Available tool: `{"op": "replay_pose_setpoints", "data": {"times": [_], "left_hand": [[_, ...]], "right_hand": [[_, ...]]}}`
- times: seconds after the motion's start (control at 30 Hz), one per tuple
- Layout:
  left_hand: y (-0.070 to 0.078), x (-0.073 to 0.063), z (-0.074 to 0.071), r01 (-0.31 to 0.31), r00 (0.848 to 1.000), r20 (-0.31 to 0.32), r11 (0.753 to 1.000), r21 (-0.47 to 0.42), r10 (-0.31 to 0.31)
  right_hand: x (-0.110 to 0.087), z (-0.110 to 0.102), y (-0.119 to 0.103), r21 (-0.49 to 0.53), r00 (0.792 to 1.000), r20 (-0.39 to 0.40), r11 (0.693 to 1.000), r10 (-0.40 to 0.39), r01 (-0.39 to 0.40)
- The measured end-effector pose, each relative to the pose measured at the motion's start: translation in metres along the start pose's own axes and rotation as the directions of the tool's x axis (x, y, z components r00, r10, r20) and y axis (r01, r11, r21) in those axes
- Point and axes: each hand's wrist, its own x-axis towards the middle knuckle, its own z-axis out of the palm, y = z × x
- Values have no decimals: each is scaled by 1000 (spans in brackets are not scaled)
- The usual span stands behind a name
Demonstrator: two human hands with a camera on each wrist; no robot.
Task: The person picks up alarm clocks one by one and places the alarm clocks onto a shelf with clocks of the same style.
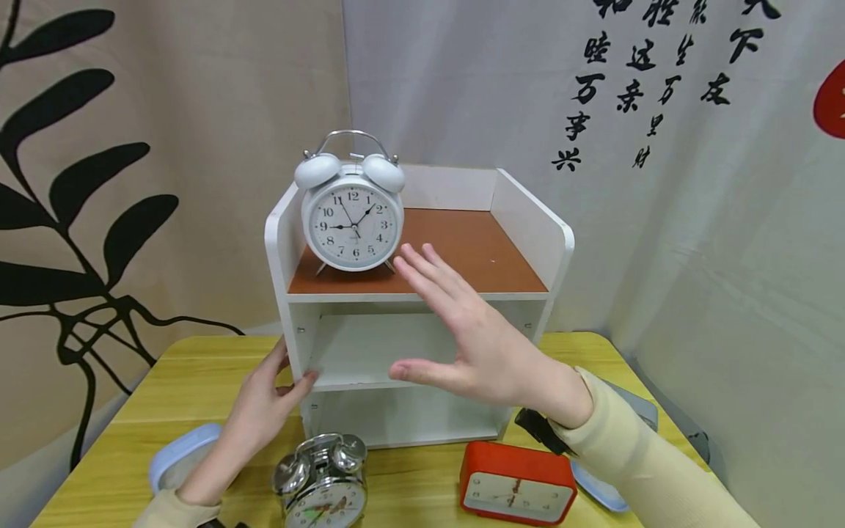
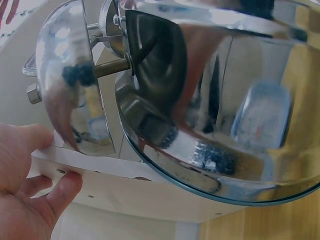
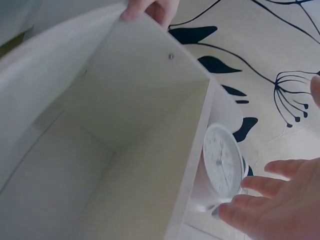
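Observation:
A small white shelf unit (image 1: pixel 557 242) with a brown top board stands on the table. My left hand (image 1: pixel 254 411) grips the front edge of its left side panel, thumb on the inner side and fingers around the outside; the left wrist view shows this hand (image 2: pixel 30 182) beside a chrome bell. In front of the shelf, my right hand (image 1: pixel 472 341) is spread with straight fingers and holds nothing. Its fingertips overlap the lower right of a white twin-bell alarm clock (image 1: pixel 353 227), which stands upright at the left of the top board.
A chrome twin-bell alarm clock (image 1: pixel 326 484) stands before the shelf, close to my left forearm. Right of it lies a red rectangular clock (image 1: pixel 518 484). Pale blue objects (image 1: pixel 181 455) rest on the yellow wooden table (image 1: pixel 205 367), partly behind my arms. Printed curtains hang behind.

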Motion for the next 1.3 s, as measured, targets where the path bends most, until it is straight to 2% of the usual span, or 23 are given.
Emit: {"op": "replay_pose_setpoints", "data": {"times": [0.27,0.6,0.8,1.03,1.3], "left_hand": [[1,-1,-1,18,1000,3,1000,1,-18],[0,-1,0,23,1000,-1,1000,14,-23],[0,0,0,23,1000,1,999,23,-23],[-1,1,0,18,1000,-2,1000,24,-18],[-2,0,-1,47,999,14,999,15,-47]], "right_hand": [[-18,29,-4,2,996,62,998,-58,58],[-40,67,-4,76,987,158,997,21,-34],[-52,88,-5,87,971,230,992,67,-89],[-58,107,-5,-7,976,218,1000,20,-19],[-64,124,-6,-12,970,242,1000,27,-25]]}}
